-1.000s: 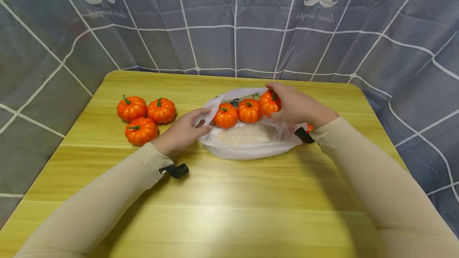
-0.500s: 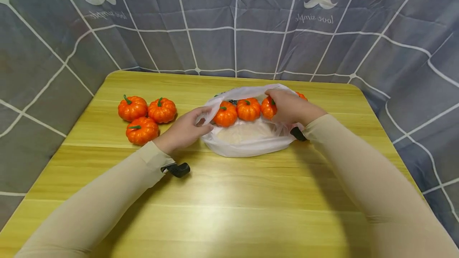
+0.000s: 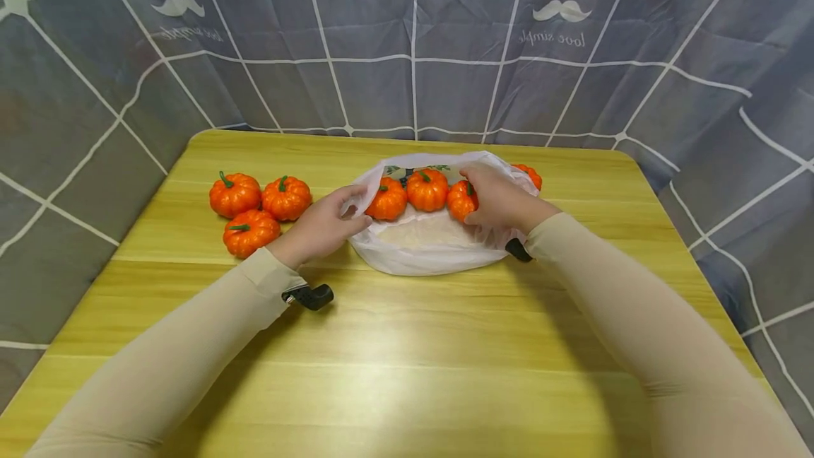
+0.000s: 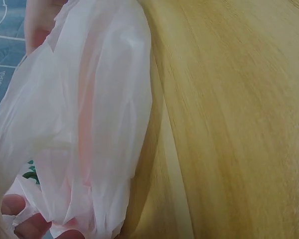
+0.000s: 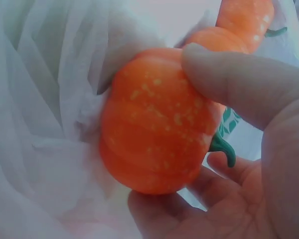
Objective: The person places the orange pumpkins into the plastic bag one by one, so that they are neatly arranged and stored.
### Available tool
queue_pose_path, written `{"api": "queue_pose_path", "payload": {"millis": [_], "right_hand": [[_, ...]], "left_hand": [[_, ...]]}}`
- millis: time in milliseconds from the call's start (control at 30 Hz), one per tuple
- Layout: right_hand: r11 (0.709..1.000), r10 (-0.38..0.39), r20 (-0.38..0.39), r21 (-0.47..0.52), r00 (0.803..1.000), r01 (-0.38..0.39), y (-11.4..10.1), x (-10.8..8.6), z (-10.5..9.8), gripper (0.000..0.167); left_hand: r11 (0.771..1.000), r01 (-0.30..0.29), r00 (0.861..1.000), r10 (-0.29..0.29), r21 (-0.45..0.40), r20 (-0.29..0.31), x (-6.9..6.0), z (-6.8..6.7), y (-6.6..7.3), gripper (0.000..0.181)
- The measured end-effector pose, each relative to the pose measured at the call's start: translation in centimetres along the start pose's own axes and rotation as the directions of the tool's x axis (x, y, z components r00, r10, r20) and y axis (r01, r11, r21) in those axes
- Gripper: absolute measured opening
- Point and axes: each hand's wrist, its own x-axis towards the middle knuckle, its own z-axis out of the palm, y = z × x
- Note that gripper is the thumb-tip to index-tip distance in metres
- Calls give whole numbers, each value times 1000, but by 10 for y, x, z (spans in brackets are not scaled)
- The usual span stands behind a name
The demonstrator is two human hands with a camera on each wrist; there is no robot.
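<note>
A white plastic bag lies on the table with its mouth spread toward me. My left hand grips the left edge of the bag; in the left wrist view its fingertips show through the folds. Inside the mouth, two small orange pumpkins sit side by side. My right hand reaches in at the right and holds a third pumpkin, thumb on one side and fingers on the other. Its green stem points toward the palm.
Three more orange pumpkins are grouped on the table left of my left hand. Another pumpkin shows partly behind the bag's right end. A grey checked curtain hangs around the table's back and sides.
My right hand has lowered its pumpkin into the bag, moving slightly left. The pumpkin at the bag's right end has come into clearer view. My left hand keeps its grip on the edge.
</note>
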Motion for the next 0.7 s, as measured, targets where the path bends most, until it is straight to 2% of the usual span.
{"api": "queue_pose_path", "payload": {"millis": [233,367,633,700], "right_hand": [[999,6,-43,38,999,-5,1,3,5,90],[1000,-5,-64,16,998,6,0,4,8,88],[1000,-9,-13,-26,1000,8,-2,-2,10,92],[1000,1,-14,-6,1000,-1,-4,-3,11,93]], "left_hand": [[1000,-5,1000,5,9,-8,2,-1,0,71],[1000,-6,1000,6,5,-11,2,-2,-2,71],[1000,-16,999,16,4,-31,2,-5,-7,69],[1000,-21,999,21,4,-35,2,-6,-9,69]]}}
